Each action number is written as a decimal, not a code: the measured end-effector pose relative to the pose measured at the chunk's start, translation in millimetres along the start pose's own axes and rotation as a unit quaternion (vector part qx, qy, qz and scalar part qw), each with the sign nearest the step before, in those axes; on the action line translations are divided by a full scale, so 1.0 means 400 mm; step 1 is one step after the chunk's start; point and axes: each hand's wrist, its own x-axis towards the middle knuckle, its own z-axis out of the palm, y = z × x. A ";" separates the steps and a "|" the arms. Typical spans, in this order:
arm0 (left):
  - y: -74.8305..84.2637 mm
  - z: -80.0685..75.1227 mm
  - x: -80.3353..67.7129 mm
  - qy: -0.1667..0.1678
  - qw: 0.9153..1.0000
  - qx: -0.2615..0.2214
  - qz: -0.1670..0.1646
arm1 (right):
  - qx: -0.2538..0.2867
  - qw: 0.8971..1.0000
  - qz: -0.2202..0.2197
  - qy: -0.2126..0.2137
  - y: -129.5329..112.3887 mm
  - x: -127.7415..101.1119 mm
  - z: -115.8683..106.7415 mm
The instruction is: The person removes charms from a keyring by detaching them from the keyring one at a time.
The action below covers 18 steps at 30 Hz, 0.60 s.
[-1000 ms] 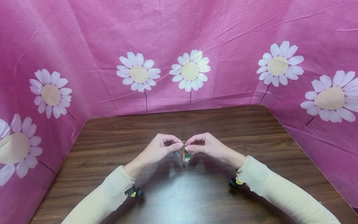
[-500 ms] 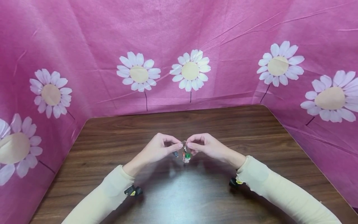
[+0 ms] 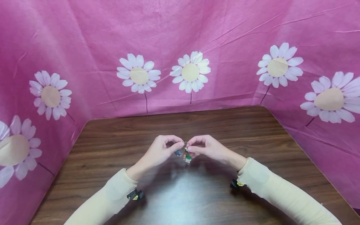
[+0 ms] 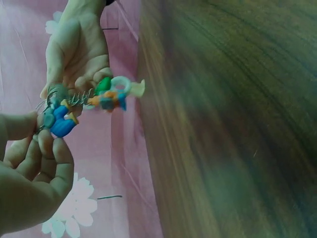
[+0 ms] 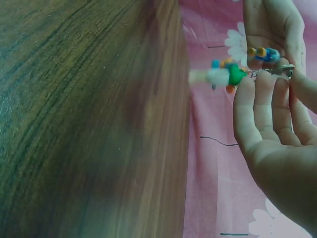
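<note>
Above the table's middle, both hands hold a metal key ring [image 3: 186, 142] with small figure charms dangling on chains. My left hand [image 3: 156, 153] pinches its left side between thumb and fingers. Opposite it, my right hand [image 3: 211, 149] pinches the ring's right side, by the metal clasp of a charm. A blue charm [image 4: 62, 122] hangs next to the left fingertips. Below the ring dangle a green-and-white charm [image 3: 188, 158] and an orange-and-blue charm [image 4: 108, 102]. In the right wrist view, the green charm [image 5: 237, 75] hangs just past the right fingertips, which partly hide the ring.
A dark wood-grain table [image 3: 118, 134] lies under both hands, with glare at its near middle. Pink cloth [image 3: 230, 72] printed with white daisies stands around its back and sides. Cream sleeves [image 3: 277, 184] cover the forearms, with small black devices [image 3: 135, 195] strapped at the wrists.
The right fingers have moved slightly left and in closer on the ring and clasp. The blue charm now shows more fully under the left fingers, and the hanging charms have swung a little.
</note>
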 end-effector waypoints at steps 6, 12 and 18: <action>-0.002 0.001 0.001 0.001 1.000 -0.019 -0.006 | 0.004 0.999 -0.019 0.038 -0.004 0.001 0.001; -0.002 -0.003 0.003 -0.031 1.000 0.002 -0.006 | 0.015 0.997 -0.016 0.067 -0.010 0.001 0.000; -0.003 -0.003 0.004 -0.028 1.000 0.008 -0.003 | -0.050 0.995 -0.046 0.069 -0.006 -0.002 -0.005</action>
